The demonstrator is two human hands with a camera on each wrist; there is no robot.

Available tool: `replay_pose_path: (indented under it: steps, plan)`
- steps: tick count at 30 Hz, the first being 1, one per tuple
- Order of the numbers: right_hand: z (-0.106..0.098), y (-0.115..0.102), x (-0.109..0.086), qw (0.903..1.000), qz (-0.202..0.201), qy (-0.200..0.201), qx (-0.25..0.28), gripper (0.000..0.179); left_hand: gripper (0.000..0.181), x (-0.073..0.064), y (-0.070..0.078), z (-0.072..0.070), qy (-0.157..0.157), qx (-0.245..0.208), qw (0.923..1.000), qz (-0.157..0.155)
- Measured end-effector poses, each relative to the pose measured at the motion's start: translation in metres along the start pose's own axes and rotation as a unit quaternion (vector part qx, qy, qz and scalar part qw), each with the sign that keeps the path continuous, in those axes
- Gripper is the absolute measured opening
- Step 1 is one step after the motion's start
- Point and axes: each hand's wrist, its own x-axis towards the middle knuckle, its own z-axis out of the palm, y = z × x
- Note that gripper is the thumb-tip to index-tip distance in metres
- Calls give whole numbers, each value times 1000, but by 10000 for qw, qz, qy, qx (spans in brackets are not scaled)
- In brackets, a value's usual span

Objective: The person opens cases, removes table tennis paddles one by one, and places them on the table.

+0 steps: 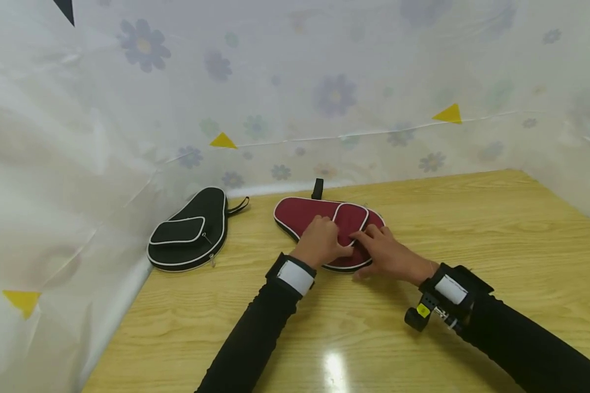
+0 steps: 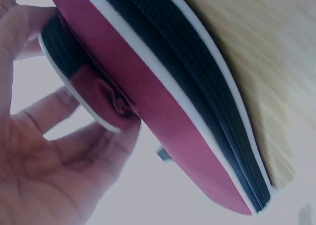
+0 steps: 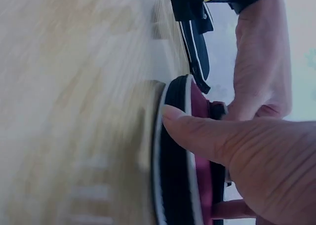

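Observation:
A dark red table tennis bat case (image 1: 300,210) with white piping and a black zipped side lies flat on the table. My left hand (image 1: 319,240) reaches over its front edge, fingers bent at the raised pocket (image 1: 350,215). In the left wrist view, the fingertips grip the edge of that pocket (image 2: 98,94), whose red fabric is bunched at one end. On the case's right side, my right hand (image 1: 393,255) holds the rounded end. Its thumb (image 3: 197,131) presses the black side band in the right wrist view, with the other fingers over the red face.
A black bat case (image 1: 192,229) with white piping, a front pocket and a wrist loop lies to the left on the wooden table (image 1: 177,338). Floral sheeting (image 1: 295,82) with yellow triangles walls the back and sides. A camera (image 1: 417,317) hangs from my right wrist.

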Motion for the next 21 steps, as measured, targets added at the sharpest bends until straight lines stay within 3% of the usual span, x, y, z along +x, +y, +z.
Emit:
replay_pose_path:
  steps: [3,8,16,21]
  plan:
    - [-8,0,5,9999,47,-70,62,74,43,-2,-8,-1,-71,-294,9994,146]
    - [-25,12,21,9987,454,-117,219,81,39,-3,-16,-3,-137,-441,9987,226]
    - [-32,28,55,9918,469,-1122,397,97,30,-3,-19,-7,-245,-255,9984,439]
    - [-29,29,71,9886,517,-1403,182,101,29,-3,-24,-8,-199,-196,9975,647]
